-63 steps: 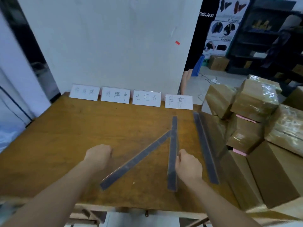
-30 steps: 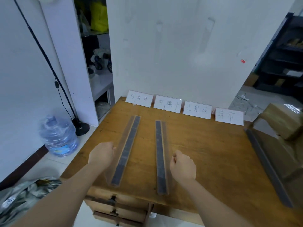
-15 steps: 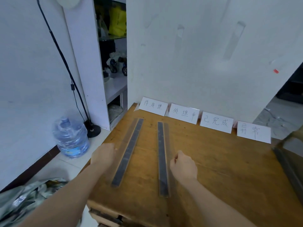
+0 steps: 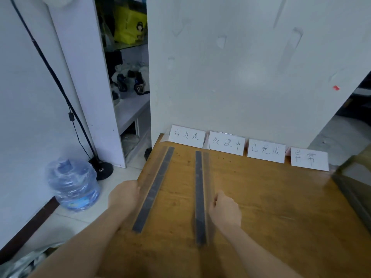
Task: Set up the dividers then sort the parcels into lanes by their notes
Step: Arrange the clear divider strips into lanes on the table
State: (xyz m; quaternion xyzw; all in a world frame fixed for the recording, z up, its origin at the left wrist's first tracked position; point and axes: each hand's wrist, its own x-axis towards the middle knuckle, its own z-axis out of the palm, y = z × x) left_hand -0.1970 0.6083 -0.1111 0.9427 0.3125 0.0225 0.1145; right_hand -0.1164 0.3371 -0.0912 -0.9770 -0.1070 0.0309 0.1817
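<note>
Two long clear dividers with dark base strips stand on the wooden table (image 4: 271, 207). The left divider (image 4: 155, 185) runs along the table's left edge, and my left hand (image 4: 123, 194) grips its clear wall near the middle. The second divider (image 4: 199, 195) runs straight toward the gap between the first two cards, and my right hand (image 4: 224, 209) grips it from the right side. Several white handwritten label cards (image 4: 227, 143) lean against the wall at the table's back edge. No parcel is clearly in view.
A blurred dark shape (image 4: 353, 183) sits at the table's right edge. A water jug (image 4: 73, 183) and a lamp stand base (image 4: 103, 170) stand on the floor at the left, beside a white shelf unit (image 4: 128, 77). A white wall panel rises behind the cards.
Both hands carried two dividers from a crossed heap at the right to the table's left part and set them parallel. My view turned left, so the stacked parcels left the frame.
</note>
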